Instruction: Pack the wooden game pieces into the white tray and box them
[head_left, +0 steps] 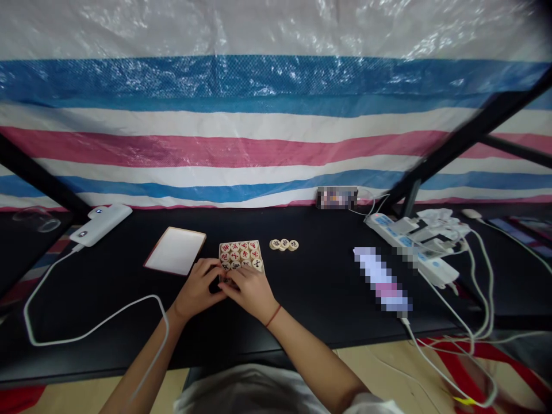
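Observation:
A shallow square box [261,253] of round xiangqi pieces sits on the black table in front of me. Red-marked pieces [234,255] fill its far rows, with black-marked pieces [257,264] in the row nearer me. At the box's near left corner, my left hand [200,287] is curled with fingers and thumb against the edge. Over the near side lies my right hand [250,290], thumb and fingers bent together; whatever they pinch is hidden. Both hands' fingertips almost meet and cover the nearest row. Right of the box stand three small stacks of pieces [284,244], black marks showing on top.
The white-lined box lid [176,251] lies left of the box. A white power bank [101,224] trails a cable [103,322] over my left forearm. To the right are a blurred phone [382,282], a crowded power strip [414,253] and another device [337,198]. Striped sheeting [259,149] hangs behind.

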Demonstrator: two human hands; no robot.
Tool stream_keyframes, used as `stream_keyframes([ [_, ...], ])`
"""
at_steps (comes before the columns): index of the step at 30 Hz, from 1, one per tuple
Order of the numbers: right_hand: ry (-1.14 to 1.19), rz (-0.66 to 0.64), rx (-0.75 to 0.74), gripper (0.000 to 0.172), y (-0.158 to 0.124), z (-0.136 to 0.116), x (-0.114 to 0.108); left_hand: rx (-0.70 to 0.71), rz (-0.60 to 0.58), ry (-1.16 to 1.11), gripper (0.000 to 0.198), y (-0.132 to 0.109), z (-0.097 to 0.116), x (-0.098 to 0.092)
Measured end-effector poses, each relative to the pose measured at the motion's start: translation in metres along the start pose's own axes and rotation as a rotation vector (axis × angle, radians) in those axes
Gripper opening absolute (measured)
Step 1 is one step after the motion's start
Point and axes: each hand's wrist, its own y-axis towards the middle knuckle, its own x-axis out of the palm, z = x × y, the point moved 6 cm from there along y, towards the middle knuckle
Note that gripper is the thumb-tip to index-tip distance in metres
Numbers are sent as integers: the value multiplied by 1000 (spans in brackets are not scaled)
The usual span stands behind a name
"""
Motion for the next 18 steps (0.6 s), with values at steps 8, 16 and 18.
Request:
stream_keyframes([
  [8, 11, -34, -15, 14, 2, 0, -4, 59, 9, 52, 16, 0, 7, -1],
  [16, 111, 163, -3, 17, 5, 17, -29, 24, 39, 64, 25, 1, 11, -5],
  [18, 121, 304, 76, 19, 5, 41, -48, 37, 66, 65, 23, 10, 16, -8],
])
